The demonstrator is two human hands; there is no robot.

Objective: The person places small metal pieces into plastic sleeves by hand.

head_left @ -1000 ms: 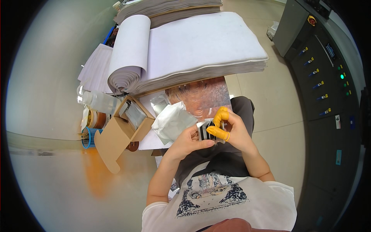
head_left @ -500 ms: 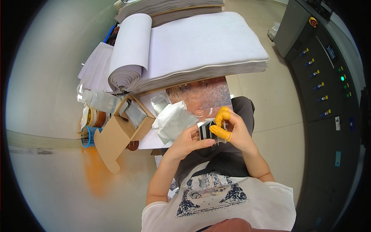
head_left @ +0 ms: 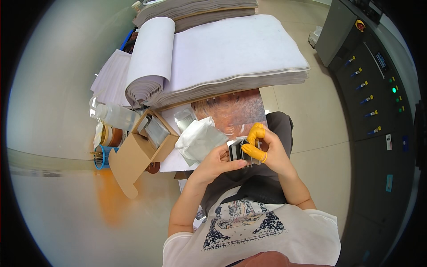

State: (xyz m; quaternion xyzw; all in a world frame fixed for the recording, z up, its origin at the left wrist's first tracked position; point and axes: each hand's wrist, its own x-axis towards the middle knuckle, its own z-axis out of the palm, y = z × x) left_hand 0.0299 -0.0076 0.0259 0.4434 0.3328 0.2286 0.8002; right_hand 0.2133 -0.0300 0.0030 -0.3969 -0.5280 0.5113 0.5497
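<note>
Holder [head_left: 102, 158], blue and round, stands at the far left with thin sticks in it. Behind it sits a translucent bottle [head_left: 116, 115], tilted toward the upper left in this view. Next to the right is a cardboard box [head_left: 141, 150]: lid flap open toward the near side, clear-wrapped pieces inside. A paper roll [head_left: 150, 55], white, lies beyond the box and joins a thick paper stack [head_left: 231, 49]. A crumpled white wrapper [head_left: 199, 141] rests between the box and the hands.

Left hand [head_left: 219, 164], bare, is clamped on the left side of a dark-and-silver plate stack [head_left: 236, 151], thumb along the near edge. The plate stack is held above the lap, between both hands. Right hand [head_left: 273, 151] is at its right side; two digits wear yellow finger covers [head_left: 255, 152] and curve toward each other at the plates. Whether they grip a plate cannot be told. At the far right stands a dark cabinet [head_left: 378, 178] with a lit green indicator [head_left: 394, 90].
</note>
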